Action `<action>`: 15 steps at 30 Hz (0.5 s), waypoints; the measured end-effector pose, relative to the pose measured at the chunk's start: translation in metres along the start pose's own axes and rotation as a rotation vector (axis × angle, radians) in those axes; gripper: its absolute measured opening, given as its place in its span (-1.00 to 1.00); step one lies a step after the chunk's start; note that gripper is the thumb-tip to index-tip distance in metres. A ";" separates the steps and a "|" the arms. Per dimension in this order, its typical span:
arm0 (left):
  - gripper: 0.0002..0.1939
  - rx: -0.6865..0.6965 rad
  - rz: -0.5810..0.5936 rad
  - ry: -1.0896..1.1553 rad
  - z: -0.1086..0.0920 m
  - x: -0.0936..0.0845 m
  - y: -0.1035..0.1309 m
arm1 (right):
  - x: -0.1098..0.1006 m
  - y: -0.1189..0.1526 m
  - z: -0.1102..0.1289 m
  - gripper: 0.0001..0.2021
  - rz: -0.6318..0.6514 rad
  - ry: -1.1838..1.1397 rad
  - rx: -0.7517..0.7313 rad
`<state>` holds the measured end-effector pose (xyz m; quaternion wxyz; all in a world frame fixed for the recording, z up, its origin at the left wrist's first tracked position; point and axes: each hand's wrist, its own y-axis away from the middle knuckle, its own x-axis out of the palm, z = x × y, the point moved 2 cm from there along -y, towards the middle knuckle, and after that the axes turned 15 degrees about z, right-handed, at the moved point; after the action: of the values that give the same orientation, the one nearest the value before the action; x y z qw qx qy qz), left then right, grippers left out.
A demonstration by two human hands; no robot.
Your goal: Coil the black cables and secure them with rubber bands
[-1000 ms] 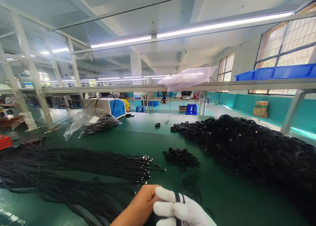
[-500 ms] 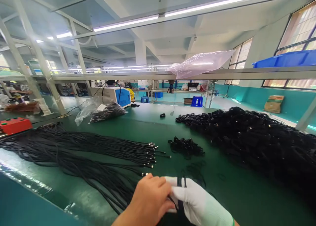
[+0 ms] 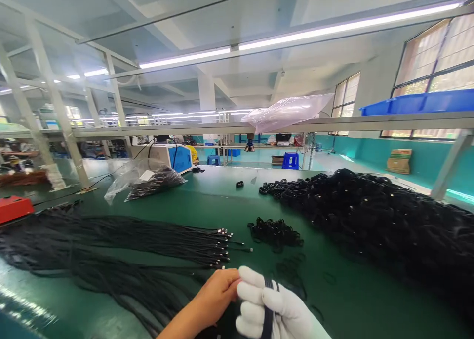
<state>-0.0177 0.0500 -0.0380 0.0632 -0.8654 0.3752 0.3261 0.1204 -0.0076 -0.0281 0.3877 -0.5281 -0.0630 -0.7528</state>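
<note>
My left hand point(image 3: 217, 297), bare, is closed at the bottom centre, its fingertips touching the gloved fingers; what it pinches is hidden. In a white glove, my right hand point(image 3: 272, 307) has its fingers curled round a flat black cable coil point(image 3: 268, 319), with thin black bands around the fingers. Long black cables point(image 3: 148, 235) with metal plugs at their right ends lie left of my hands. A small heap of black bands point(image 3: 276, 232) rests beyond my right hand, and a few loose bands lie nearer.
A large pile of coiled black cables point(image 3: 370, 220) covers the right side. A plastic bag point(image 3: 155, 181) of dark items, a blue and white machine point(image 3: 179, 157) and a red box point(image 3: 15, 208) stand left. Overhead runs a shelf point(image 3: 207, 129) with a blue bin point(image 3: 418, 103).
The view has tilted up and shifted slightly. My left hand has moved left from the coil, and the gloved fingers now show more fully, curled round it.
</note>
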 end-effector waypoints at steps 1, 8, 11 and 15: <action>-0.68 -0.028 -0.047 -0.094 0.001 -0.001 -0.001 | -0.003 0.001 0.005 -0.60 -0.088 0.032 -0.071; -0.70 -0.359 -0.182 -0.746 -0.017 0.005 0.005 | -0.015 0.010 0.032 -0.56 -0.193 0.081 -0.214; -0.77 -0.287 -0.112 -0.841 -0.027 0.027 0.011 | -0.018 0.010 0.036 -0.57 -0.238 0.066 -0.237; -0.86 -0.055 -0.260 -0.979 -0.030 0.052 0.018 | -0.023 0.008 0.028 -0.51 -0.365 0.199 -0.217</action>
<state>0.0116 -0.0047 -0.0437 0.2490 -0.6520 0.1821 0.6927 0.1495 0.0123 -0.0378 0.1906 -0.4698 -0.0376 -0.8611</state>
